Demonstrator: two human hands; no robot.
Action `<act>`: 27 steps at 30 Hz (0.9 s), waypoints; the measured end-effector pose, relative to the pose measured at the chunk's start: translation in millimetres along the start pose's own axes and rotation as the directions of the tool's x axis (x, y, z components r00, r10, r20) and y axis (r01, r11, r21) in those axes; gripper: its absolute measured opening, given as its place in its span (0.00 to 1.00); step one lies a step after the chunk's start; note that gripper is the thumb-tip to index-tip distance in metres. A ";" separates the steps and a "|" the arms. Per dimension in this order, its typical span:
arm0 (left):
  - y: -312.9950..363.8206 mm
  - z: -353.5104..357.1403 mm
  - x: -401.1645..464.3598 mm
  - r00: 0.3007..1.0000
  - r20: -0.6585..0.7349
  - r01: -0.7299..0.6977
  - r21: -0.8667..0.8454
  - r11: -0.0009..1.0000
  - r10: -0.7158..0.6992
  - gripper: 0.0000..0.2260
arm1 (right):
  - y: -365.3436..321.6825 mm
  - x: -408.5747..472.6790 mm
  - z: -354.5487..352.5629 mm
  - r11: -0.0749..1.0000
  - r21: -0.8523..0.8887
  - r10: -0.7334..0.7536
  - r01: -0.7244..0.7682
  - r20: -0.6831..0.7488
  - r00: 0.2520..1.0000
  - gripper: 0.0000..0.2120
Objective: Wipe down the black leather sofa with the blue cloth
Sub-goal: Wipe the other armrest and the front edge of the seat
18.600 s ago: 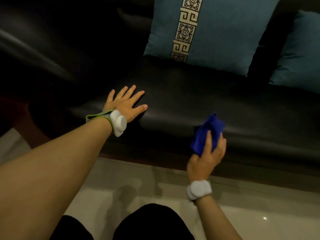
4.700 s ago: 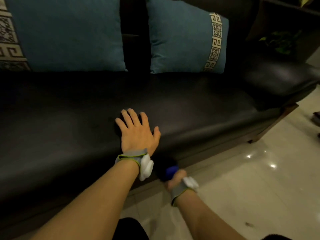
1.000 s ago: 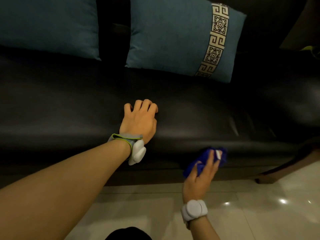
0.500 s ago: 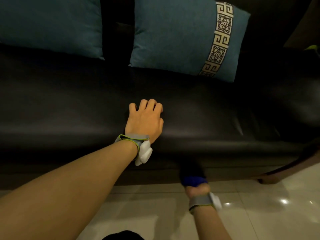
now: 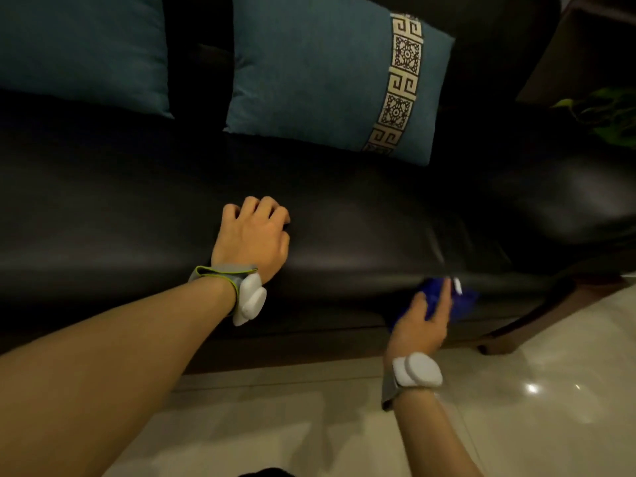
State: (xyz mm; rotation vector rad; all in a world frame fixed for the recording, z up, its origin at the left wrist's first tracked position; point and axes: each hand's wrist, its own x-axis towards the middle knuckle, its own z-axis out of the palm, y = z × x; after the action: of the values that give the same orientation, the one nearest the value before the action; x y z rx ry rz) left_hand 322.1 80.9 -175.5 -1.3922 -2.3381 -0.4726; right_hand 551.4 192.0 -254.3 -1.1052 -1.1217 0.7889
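**Listener:** Where are your hands?

**Me:** My left hand (image 5: 253, 235) rests on the seat of the black leather sofa (image 5: 361, 215), near the front edge. Its fingers are curled under at the knuckles and hold nothing. A grey band with a white puck (image 5: 250, 297) sits on that wrist.

**Listener:** And the cloth?

**Me:** The blue cloth (image 5: 461, 299) is bunched under my right hand (image 5: 421, 325), down at the rounded front edge of the seat, to the right of my left hand and well apart from it. My thumb and fingers lie over the cloth and press it against the leather. This part of the picture is blurred, so I cannot tell how tightly they close on it. That wrist wears a white puck (image 5: 417, 369) too.

**Listener:** What else is on the sofa?

**Me:** Two teal cushions lean against the backrest. The cushion with a patterned strip (image 5: 320, 74) stands right of centre; the plain cushion (image 5: 82, 49) is at far left, with a dark gap between them. Below the sofa is a pale glossy tile floor (image 5: 550, 390), and a brown wooden sofa leg (image 5: 506, 339) meets it at right. Green leaves (image 5: 605, 115) show dimly at the far right edge.
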 end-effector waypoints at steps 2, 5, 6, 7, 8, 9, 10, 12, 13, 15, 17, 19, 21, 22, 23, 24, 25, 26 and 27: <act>1.6 -1.1 -1.8 1.000 0.008 -0.003 0.004 1.000 0.003 0.16 | -8.2 -8.5 2.9 0.857 -0.204 -0.430 0.472 0.221 0.875 0.22; 2.3 -3.3 -5.2 1.000 0.017 -0.002 0.029 1.000 0.001 0.14 | -10.4 -39.8 6.2 0.413 -0.080 -0.605 0.907 0.720 0.339 0.29; 3.8 -5.6 -5.9 0.999 0.040 0.010 0.027 1.000 -0.011 0.14 | -7.0 -38.8 2.0 0.301 -0.041 -0.566 0.953 0.797 0.213 0.30; 5.6 -8.0 -5.2 0.998 0.057 0.026 0.025 0.999 -0.027 0.14 | -5.7 -27.3 -0.4 0.254 -0.024 -0.538 0.967 0.827 0.162 0.30; 8.8 -10.7 -3.6 0.997 0.062 0.049 0.023 0.999 -0.050 0.13 | -7.0 -10.0 -3.1 0.261 -0.070 -0.527 0.963 0.825 0.203 0.29; 14.8 -13.9 -0.9 0.995 0.059 0.084 0.014 0.996 -0.085 0.12 | -8.9 8.0 -7.9 0.311 -0.154 -0.529 0.938 0.792 0.305 0.27; 24.0 -17.7 3.1 0.992 0.052 0.116 -0.011 0.993 -0.116 0.11 | -10.3 26.7 -13.7 0.406 -0.265 -0.513 0.875 0.726 0.458 0.25; 42.7 -22.6 6.3 0.994 0.016 0.106 -0.084 0.991 -0.105 0.11 | -12.9 58.5 -23.0 0.675 -0.406 -0.381 0.616 0.523 0.762 0.22; 52.1 -22.7 4.3 0.999 -0.012 0.051 -0.109 0.993 -0.052 0.10 | -14.1 68.3 -25.1 0.782 -0.412 -0.291 0.467 0.422 0.859 0.21; 67.1 -22.0 -2.4 0.996 -0.059 -0.076 -0.147 0.986 0.068 0.09 | -17.9 71.1 -22.6 0.862 -0.404 -0.174 0.307 0.334 0.927 0.22; 78.6 -21.8 -3.3 0.985 -0.062 -0.170 -0.186 0.968 0.161 0.08 | -20.6 54.1 -20.6 0.787 -0.430 -0.225 0.443 0.469 0.854 0.23; 89.8 -19.6 3.8 0.979 -0.032 -0.202 -0.197 0.959 0.199 0.08 | -18.8 25.1 -20.4 0.627 -0.331 -0.320 0.705 0.716 0.621 0.28; 101.0 -16.1 15.7 0.972 0.013 -0.226 -0.200 0.953 0.233 0.09 | -14.8 11.8 -26.0 0.465 -0.184 -0.321 0.866 0.877 0.358 0.33; 106.2 -13.5 21.8 0.964 0.036 -0.250 -0.198 0.948 0.262 0.10 | -12.3 17.0 -29.3 0.427 -0.155 -0.305 0.891 0.903 0.304 0.34; 110.6 -10.6 28.8 0.952 0.062 -0.281 -0.204 0.938 0.299 0.11 | -12.6 26.6 -32.4 0.414 -0.177 -0.291 0.893 0.904 0.314 0.35; 113.8 -7.8 35.3 0.937 0.099 -0.309 -0.221 0.925 0.336 0.12 | -13.9 37.7 -34.9 0.420 -0.235 -0.266 0.876 0.892 0.367 0.35; 117.5 -5.9 41.6 0.911 0.149 -0.345 -0.237 0.908 0.385 0.13 | -15.0 49.4 -37.7 0.451 -0.305 -0.236 0.839 0.866 0.441 0.35; 121.3 -3.8 47.2 0.879 0.190 -0.388 -0.246 0.888 0.437 0.15 | -16.9 62.3 -40.8 0.502 -0.372 -0.208 0.780 0.824 0.527 0.34; 124.1 -0.6 51.3 0.851 0.219 -0.425 -0.243 0.872 0.477 0.16 | -19.4 75.1 -43.1 0.563 -0.434 -0.182 0.703 0.765 0.618 0.32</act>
State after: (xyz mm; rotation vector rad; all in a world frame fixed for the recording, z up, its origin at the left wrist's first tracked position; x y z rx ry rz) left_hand 409.7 175.8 -138.8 -2.1509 -2.0880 -0.3811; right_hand 613.0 243.1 -216.0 -1.0428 -2.3867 0.2369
